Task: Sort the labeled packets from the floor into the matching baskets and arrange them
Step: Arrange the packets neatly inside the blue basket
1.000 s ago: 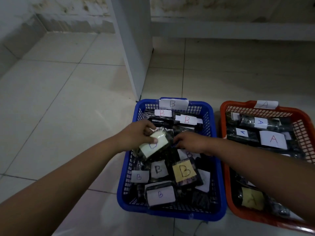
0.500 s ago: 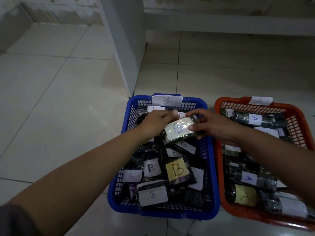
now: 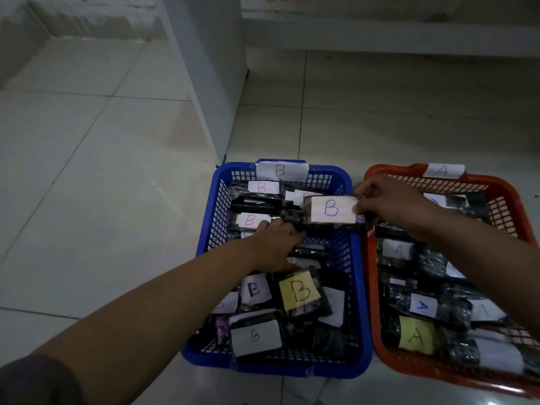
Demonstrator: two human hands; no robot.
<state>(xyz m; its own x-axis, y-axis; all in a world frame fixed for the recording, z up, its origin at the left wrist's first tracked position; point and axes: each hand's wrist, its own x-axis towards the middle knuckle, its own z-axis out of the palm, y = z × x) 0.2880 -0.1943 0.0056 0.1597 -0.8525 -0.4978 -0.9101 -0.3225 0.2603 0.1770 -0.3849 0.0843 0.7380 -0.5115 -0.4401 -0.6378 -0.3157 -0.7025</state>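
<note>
Half a second earlier both our hands held the B packet (image 3: 331, 211); now only our right hand (image 3: 388, 204) pinched it above the blue basket (image 3: 355, 287)'s far right corner, while our left hand (image 3: 274, 247), its grip hidden, reached among packets below, arranging.

One head-worn wide-angle view, looking forward and steeply down at the floor.

The camera sits above and just behind two baskets set side by side: the blue basket (image 3: 355, 258) fills the lower centre of the frame and the orange basket (image 3: 371, 273) the lower right, cut by the right edge. Both forearms enter from the bottom corners, close to the lens. The tiled floor (image 3: 96, 200) spreads across the left half; a white upright panel (image 3: 204, 68) and the wall base run along the top, bowed by the lens.
</note>
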